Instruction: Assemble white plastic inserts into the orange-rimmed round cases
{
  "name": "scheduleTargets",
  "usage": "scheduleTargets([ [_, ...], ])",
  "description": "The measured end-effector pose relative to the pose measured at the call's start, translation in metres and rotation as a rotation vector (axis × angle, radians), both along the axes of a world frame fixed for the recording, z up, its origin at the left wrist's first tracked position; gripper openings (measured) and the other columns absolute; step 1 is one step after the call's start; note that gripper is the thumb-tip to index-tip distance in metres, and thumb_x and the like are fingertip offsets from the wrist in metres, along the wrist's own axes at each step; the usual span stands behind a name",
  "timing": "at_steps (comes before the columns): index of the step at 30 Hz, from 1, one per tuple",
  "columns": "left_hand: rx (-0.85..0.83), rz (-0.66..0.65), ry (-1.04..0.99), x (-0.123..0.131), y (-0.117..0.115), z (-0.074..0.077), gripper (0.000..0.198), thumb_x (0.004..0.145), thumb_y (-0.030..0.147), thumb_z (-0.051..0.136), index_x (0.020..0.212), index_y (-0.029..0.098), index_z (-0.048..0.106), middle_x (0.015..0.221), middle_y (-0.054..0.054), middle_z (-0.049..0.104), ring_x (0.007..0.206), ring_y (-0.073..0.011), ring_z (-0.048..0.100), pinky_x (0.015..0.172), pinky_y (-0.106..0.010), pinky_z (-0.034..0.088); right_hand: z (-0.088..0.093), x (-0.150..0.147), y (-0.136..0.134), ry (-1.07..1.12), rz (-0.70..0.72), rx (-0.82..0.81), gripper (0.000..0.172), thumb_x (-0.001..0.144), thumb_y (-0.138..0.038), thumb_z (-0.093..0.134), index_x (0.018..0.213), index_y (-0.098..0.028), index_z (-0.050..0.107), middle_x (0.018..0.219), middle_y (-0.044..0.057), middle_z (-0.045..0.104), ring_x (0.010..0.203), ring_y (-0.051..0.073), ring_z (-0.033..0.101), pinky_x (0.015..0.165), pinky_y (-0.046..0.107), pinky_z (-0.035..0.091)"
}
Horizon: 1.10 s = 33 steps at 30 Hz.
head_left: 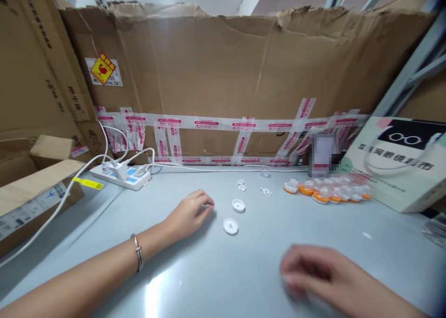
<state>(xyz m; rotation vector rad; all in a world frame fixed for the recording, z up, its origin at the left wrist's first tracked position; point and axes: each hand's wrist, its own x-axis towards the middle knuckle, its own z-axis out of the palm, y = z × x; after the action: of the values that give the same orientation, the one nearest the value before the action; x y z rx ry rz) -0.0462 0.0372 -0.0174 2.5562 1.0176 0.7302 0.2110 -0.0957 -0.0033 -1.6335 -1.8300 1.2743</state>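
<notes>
My left hand [193,214] rests on the grey table with its fingers curled, left of two round white parts. The upper one [238,206] is a shallow cup; the lower one [230,226] is a disc with a scalloped edge. Neither is touched. Behind them lie small white pieces [241,187] and a flat white piece with holes [266,192]. My right hand [310,271], blurred by motion, is at the lower right with fingers curled inward; whether it holds anything cannot be seen.
A power strip [121,174] with white cables lies at the back left, beside an open cardboard box [38,197]. Orange-and-white round items [320,195] are lined up at the back right, near a printed box [393,164]. Large cardboard [216,76] stands behind the table.
</notes>
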Motion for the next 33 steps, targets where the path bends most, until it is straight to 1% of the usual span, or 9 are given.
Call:
scheduleTargets([
  [3, 0.077, -0.259, 0.038, 0.002, -0.015, 0.005, 0.02, 0.087, 0.018, 0.043, 0.098, 0.017, 0.059, 0.092, -0.007, 0.06, 0.087, -0.0169, 0.055, 0.079, -0.031, 0.043, 0.004, -0.017, 0.055, 0.23, -0.074, 0.083, 0.02, 0.068, -0.036, 0.063, 0.078, -0.019, 0.061, 0.072, 0.001, 0.064, 0.07, 0.015, 0.06, 0.068, 0.027, 0.046],
  [5, 0.094, -0.327, 0.073, 0.002, -0.02, 0.007, 0.021, 0.087, 0.018, 0.045, 0.102, 0.018, 0.059, 0.095, -0.007, 0.062, 0.089, -0.017, 0.055, 0.081, -0.032, 0.042, 0.002, -0.028, 0.076, 0.334, -0.106, 0.094, 0.022, 0.065, -0.035, 0.064, 0.078, -0.017, 0.06, 0.072, 0.001, 0.063, 0.069, 0.014, 0.059, 0.068, 0.027, 0.046],
  [8, 0.097, -0.348, 0.115, 0.002, -0.021, 0.006, 0.027, 0.085, 0.016, 0.047, 0.11, 0.02, 0.057, 0.105, -0.007, 0.061, 0.097, -0.0182, 0.054, 0.085, -0.034, 0.041, -0.009, -0.037, 0.09, 0.36, -0.119, 0.138, 0.02, 0.065, -0.032, 0.063, 0.076, -0.016, 0.061, 0.07, 0.0, 0.062, 0.066, 0.014, 0.058, 0.066, 0.028, 0.046],
  [11, 0.06, -0.363, 0.146, 0.002, -0.021, 0.004, 0.029, 0.085, 0.014, 0.047, 0.113, 0.022, 0.055, 0.112, -0.006, 0.06, 0.102, -0.0182, 0.054, 0.089, -0.035, 0.041, -0.019, -0.038, 0.095, 0.296, -0.123, 0.229, 0.016, 0.067, -0.03, 0.062, 0.076, -0.017, 0.064, 0.071, 0.0, 0.064, 0.067, 0.015, 0.057, 0.066, 0.028, 0.045],
  [13, 0.035, -0.37, 0.159, 0.002, -0.021, 0.003, 0.03, 0.086, 0.014, 0.046, 0.114, 0.022, 0.055, 0.114, -0.006, 0.06, 0.102, -0.018, 0.055, 0.089, -0.034, 0.042, -0.023, -0.037, 0.096, 0.284, -0.122, 0.243, 0.015, 0.069, -0.03, 0.061, 0.076, -0.017, 0.065, 0.073, 0.001, 0.065, 0.071, 0.016, 0.059, 0.068, 0.028, 0.045],
  [17, 0.032, -0.366, 0.164, 0.003, -0.02, 0.002, 0.034, 0.085, 0.014, 0.047, 0.118, 0.022, 0.052, 0.114, -0.006, 0.06, 0.103, -0.018, 0.055, 0.09, -0.035, 0.043, -0.023, -0.038, 0.096, 0.307, -0.06, 0.22, 0.015, 0.071, -0.03, 0.059, 0.077, -0.018, 0.067, 0.077, 0.001, 0.068, 0.077, 0.017, 0.061, 0.072, 0.027, 0.046],
  [24, 0.026, -0.365, 0.17, 0.005, -0.018, 0.001, 0.035, 0.085, 0.014, 0.047, 0.119, 0.023, 0.051, 0.117, -0.005, 0.058, 0.105, -0.0181, 0.054, 0.09, -0.035, 0.043, -0.025, -0.04, 0.101, 0.265, -0.022, 0.243, 0.016, 0.075, -0.029, 0.055, 0.079, -0.017, 0.065, 0.079, 0.002, 0.067, 0.074, 0.015, 0.061, 0.069, 0.026, 0.046],
  [28, 0.037, -0.367, 0.188, 0.005, -0.018, 0.001, 0.035, 0.085, 0.015, 0.047, 0.12, 0.022, 0.05, 0.117, -0.005, 0.059, 0.105, -0.0185, 0.055, 0.089, -0.035, 0.044, -0.024, -0.037, 0.101, 0.238, 0.049, 0.217, 0.02, 0.075, -0.028, 0.057, 0.091, -0.017, 0.061, 0.074, 0.001, 0.065, 0.07, 0.014, 0.06, 0.067, 0.026, 0.046],
  [33, 0.043, -0.365, 0.221, 0.006, -0.019, 0.001, 0.037, 0.085, 0.015, 0.047, 0.121, 0.023, 0.049, 0.12, -0.005, 0.057, 0.106, -0.0194, 0.054, 0.089, -0.036, 0.043, -0.016, -0.034, 0.099, 0.183, 0.047, 0.176, 0.011, 0.074, -0.026, 0.057, 0.076, -0.018, 0.065, 0.075, 0.001, 0.067, 0.072, 0.015, 0.059, 0.067, 0.025, 0.044],
])
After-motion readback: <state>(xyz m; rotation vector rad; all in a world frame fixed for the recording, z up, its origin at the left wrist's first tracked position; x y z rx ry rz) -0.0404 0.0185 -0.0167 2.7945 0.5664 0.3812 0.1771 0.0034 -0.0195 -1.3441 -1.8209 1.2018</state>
